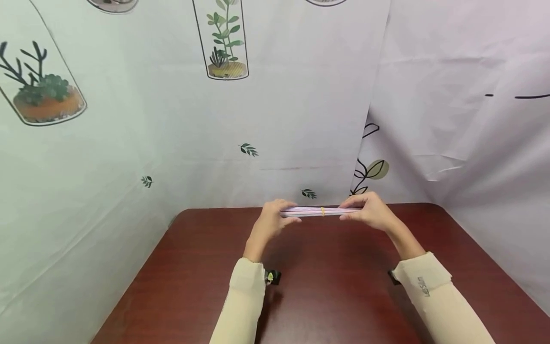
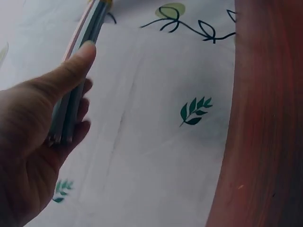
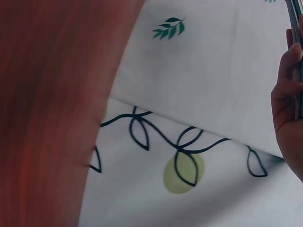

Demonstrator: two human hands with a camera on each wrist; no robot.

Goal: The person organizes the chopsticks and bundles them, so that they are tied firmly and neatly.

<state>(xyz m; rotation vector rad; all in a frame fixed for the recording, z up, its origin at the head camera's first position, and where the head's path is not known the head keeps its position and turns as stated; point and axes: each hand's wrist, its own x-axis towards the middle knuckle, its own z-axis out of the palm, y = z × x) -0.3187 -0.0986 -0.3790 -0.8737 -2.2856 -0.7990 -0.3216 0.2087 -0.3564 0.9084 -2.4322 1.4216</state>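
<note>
Above the far part of the table, a bundle of pencils (image 1: 307,211) is held level, pale pink, white and bluish along its sides. A yellow rubber band (image 1: 323,211) circles its middle. My left hand (image 1: 272,218) grips the left end between thumb and fingers. At the right end, my right hand (image 1: 373,211) pinches it the same way. The left wrist view shows the pencils (image 2: 85,30) running through the left hand (image 2: 38,113), thumb on the near side. Only the edge of the right hand (image 3: 288,101) and part of the bundle appear in the right wrist view.
A dark red-brown table (image 1: 326,286) with rounded far corners lies below both hands. White cloth (image 1: 301,119) printed with plants and leaves hangs behind it and at both sides. Dark devices are strapped at both wrists, beside cream sleeves (image 1: 242,296).
</note>
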